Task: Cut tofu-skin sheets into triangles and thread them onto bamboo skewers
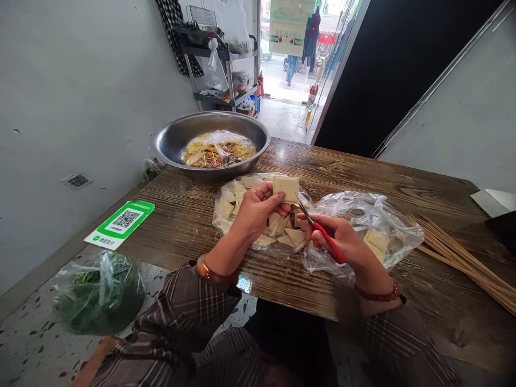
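Left hand gripped a pale square sheet over the bag of cut pieces; right hand gripped red-handled scissors, blades at the sheet's edge. Metal basin stood beyond on the worktop.

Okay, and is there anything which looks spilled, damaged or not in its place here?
Nothing clearly stands out: I see no obvious spill on the table. Only the thin sticks look slightly untidy, loosely fanned at its right side.
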The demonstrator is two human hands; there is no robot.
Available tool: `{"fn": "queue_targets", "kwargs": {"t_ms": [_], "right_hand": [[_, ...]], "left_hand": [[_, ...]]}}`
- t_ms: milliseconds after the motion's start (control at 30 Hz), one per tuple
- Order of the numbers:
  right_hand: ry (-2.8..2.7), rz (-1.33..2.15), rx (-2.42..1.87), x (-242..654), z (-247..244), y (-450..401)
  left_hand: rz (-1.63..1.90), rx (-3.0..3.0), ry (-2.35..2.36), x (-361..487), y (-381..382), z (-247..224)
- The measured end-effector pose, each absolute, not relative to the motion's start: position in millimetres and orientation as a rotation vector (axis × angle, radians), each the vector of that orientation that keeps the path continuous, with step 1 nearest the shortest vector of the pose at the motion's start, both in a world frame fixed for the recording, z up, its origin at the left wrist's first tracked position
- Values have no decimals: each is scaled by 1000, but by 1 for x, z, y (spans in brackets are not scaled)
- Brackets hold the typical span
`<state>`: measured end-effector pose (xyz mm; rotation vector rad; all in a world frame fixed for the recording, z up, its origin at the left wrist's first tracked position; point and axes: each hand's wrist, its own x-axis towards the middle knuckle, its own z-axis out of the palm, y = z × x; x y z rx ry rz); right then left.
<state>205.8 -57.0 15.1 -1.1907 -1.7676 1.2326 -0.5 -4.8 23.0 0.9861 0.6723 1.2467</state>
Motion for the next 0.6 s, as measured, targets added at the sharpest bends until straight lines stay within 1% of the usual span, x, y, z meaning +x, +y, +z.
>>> {"fn": "queue_targets", "kwargs": {"t_ms": [333, 600], "right_hand": [[-1714, 1266, -1180, 206, 13, -58], [-1730, 1257, -1217, 205, 18, -58]], "left_hand": [[1117, 1081, 708, 0, -6, 23], [1097, 1089, 739, -2, -5, 21]]}}
